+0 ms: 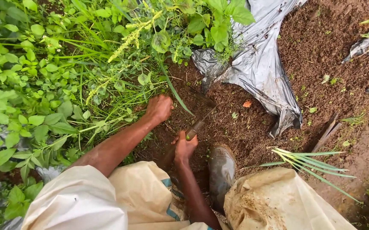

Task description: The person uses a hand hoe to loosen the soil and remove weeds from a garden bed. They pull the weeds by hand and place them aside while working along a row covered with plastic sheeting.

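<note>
1. Left hand (159, 108): closed in a fist at the edge of the green weeds (65, 81), gripping grass stems at their base where the growth meets the bare soil (329, 47). A long grass blade runs down and to the right from just beside the knuckles.

2. Right hand (185, 147): closed around the handle of a sickle (201, 111). The handle rises from the fist towards the upper right; the dark, curved blade lies low over the soil, just to the right of the left hand and close to the weed stems. The blade tip is hard to tell apart from the earth.

3. Silver plastic sheet (259, 64): crumpled mulch film lying on the soil at upper centre, with a leafy plant growing over its upper edge. A second strip of the same film shows at the upper right corner. The sheet encloses nothing that can be seen; no vessel or container appears in the view.

4. Rubber boot (221, 168): muddy, planted on the soil just right of the right forearm, toe pointing up the picture.

5. Cream trousers (278, 200): soiled cloth over both knees, filling the lower edge of the view on either side of the boot.

6. Cut grass blades (308, 164): a loose bundle of pale green blades lying on the soil to the right of the boot, beside two dark sticks.
</note>
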